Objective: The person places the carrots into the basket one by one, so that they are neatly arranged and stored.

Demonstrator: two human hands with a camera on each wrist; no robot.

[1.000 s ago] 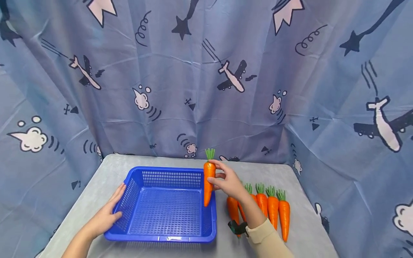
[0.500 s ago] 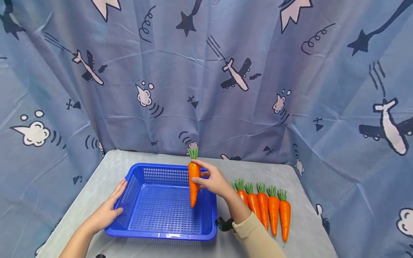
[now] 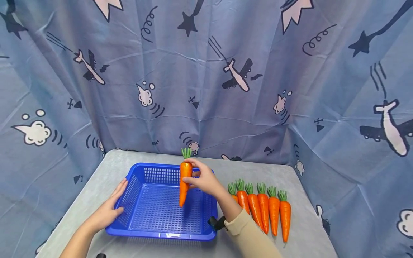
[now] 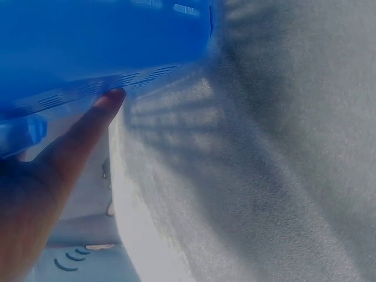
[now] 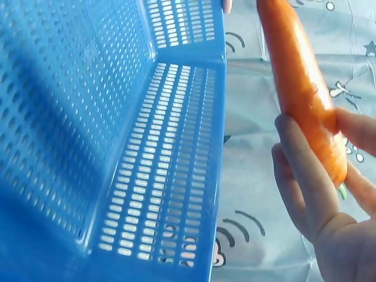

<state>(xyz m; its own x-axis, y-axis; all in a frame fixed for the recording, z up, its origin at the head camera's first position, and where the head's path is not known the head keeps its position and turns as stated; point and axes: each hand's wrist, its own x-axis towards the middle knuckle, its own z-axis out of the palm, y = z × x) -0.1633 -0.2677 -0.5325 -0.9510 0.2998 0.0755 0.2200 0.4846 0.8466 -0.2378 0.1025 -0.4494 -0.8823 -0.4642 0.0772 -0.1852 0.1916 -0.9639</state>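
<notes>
Above the blue basket (image 3: 161, 211), fingers (image 5: 302, 170) and thumb of the right hand (image 3: 201, 181) curled round the upper half of one carrot (image 3: 184, 181), pinching it just under its green top. Carrot upright, tip down, hanging clear of the mesh floor, over the right-hand half of the basket. Beyond the wrist, a cream sleeve (image 3: 251, 236) and a dark strap at the cuff.

On the other side, left hand (image 3: 108, 211) laid flat against the basket's left wall, fingers straight and together, one fingertip (image 4: 108, 100) pressed to the blue plastic from the outside. Basket so steadied on the grey table (image 3: 297, 229), nothing lying in it yet.

Right of the basket, six more carrots (image 3: 262, 208) in a neat row, tops toward the curtain (image 3: 206, 71), touching or nearly touching each other.

By the look of things, midway through carrying the first carrot into the basket. Probably called for next: lowering the tip toward the floor, tilting the carrot flat, easing the pinch open only once close to the mesh, so as not to let it bounce or roll; left hand best kept pressing meanwhile.
</notes>
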